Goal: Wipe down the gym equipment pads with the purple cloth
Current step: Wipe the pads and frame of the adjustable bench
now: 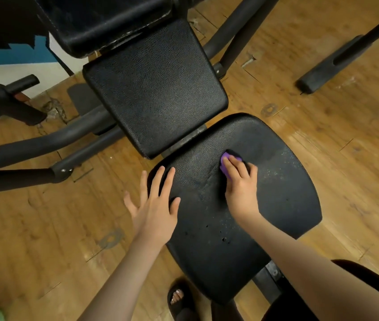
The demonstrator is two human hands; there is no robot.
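A black padded seat pad (283, 195) fills the lower middle of the head view, speckled with dust on its right side. My right hand (241, 184) presses the purple cloth (225, 161) flat on the upper middle of this pad; only a small purple edge shows past my fingers. My left hand (153, 205) rests with fingers spread on the pad's left edge, holding nothing. Beyond it lies a second black pad (158, 89), tilted, and a third pad (105, 22) sits at the top.
Black metal frame tubes (33, 144) run left of the pads, and another bar (336, 59) lies on the wooden floor (346, 140) at upper right. My foot in a black sandal (180, 300) stands below the seat pad.
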